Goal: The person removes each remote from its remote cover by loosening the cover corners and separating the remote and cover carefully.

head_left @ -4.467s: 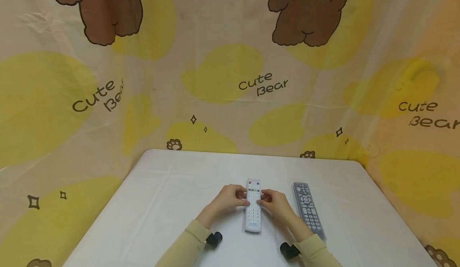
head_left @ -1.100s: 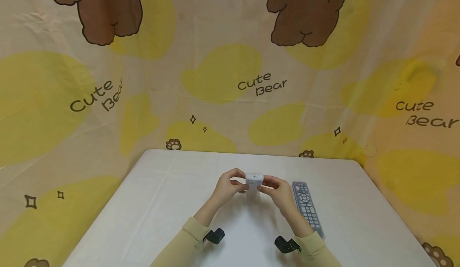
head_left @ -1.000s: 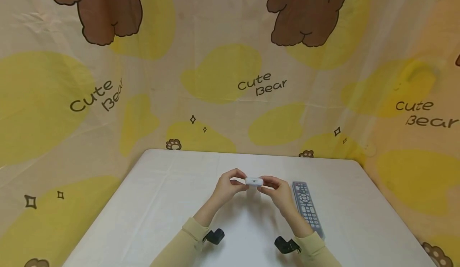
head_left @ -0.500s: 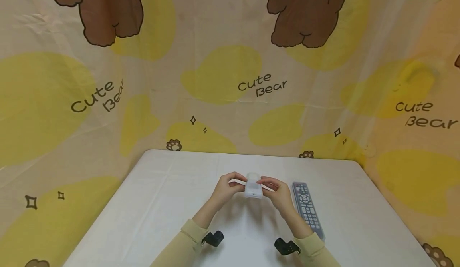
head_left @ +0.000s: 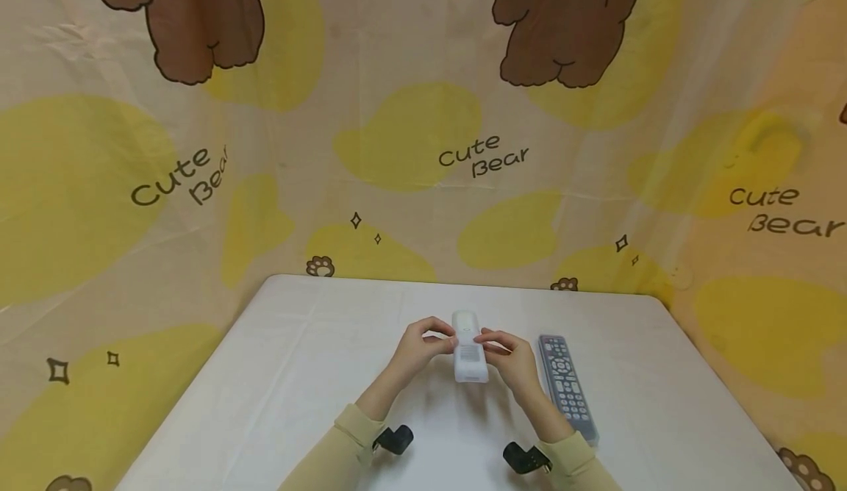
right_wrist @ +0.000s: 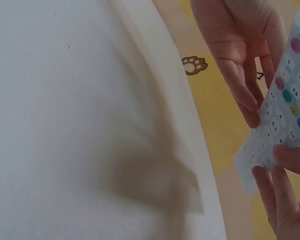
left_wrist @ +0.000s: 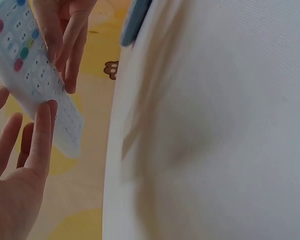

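A white remote control (head_left: 470,362) is raised over the table, its back with a ribbed panel facing the head camera. Its button face (left_wrist: 32,65), with small coloured keys, shows in the left wrist view. My left hand (head_left: 418,346) pinches one long edge between thumb and fingers. On the opposite edge my right hand (head_left: 514,359) pinches it the same way. Both hands appear around the remote in the right wrist view, where the right hand (right_wrist: 287,210) is at the lower right and partly cut off.
A grey remote control (head_left: 569,388) lies on the white table (head_left: 317,373), just right of my right forearm. Black wrist cameras (head_left: 395,439) sit on both sleeves. Behind the table hangs a yellow bear-print cloth (head_left: 397,138).
The white remote was first buttons-up on the table between both hands. It was then lifted and tipped end-on, and now its back faces up. The grey remote stays put.
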The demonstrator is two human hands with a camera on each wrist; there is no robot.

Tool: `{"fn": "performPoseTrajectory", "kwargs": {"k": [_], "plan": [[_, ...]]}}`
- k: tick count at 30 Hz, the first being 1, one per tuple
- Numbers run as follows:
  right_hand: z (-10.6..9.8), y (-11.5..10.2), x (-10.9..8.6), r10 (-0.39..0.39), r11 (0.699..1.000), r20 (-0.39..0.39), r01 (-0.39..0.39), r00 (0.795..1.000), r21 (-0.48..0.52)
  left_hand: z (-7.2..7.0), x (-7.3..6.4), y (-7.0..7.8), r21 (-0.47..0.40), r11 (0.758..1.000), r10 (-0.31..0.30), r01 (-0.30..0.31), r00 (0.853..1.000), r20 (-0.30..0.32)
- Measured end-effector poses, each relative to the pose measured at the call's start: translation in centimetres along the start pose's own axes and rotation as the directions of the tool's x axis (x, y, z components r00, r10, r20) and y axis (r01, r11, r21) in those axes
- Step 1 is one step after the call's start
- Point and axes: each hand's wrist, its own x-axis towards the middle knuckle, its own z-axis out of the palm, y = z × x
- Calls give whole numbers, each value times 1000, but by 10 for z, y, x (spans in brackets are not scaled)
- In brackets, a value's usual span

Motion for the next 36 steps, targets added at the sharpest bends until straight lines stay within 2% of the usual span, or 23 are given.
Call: {"fn": "performPoseTrajectory", "kwargs": {"k": [2,7,9,14,24,31,36], "plan": [[0,1,-1,-10,1000,2,10,1000,-1,0,1,-2,-4,1000,-7,7,1000,-1],[0,1,-3,-19,999,23,18,1000,33,0,8,-22,-26,1000,-15,15,1000,-23],[0,1,-4,-7,998,30,6,1000,55,0,7,-22,-37,999,-19,18,1000,-21],[0,2,-5,8,996,40,-11,999,90,-1,-3,-5,-60,998,-31,31,1000,6],[-1,2,-7,55,993,43,-59,998,105,-1,-5,-8,-17,998,-65,65,998,25],[-3,3,-8,63,997,80,-68,995,49,-2,4,-32,-5,996,-87,87,996,24],[-2,5,-8,91,995,97,-93,991,18,-2,5,-39,27,995,-93,93,996,15]]}}
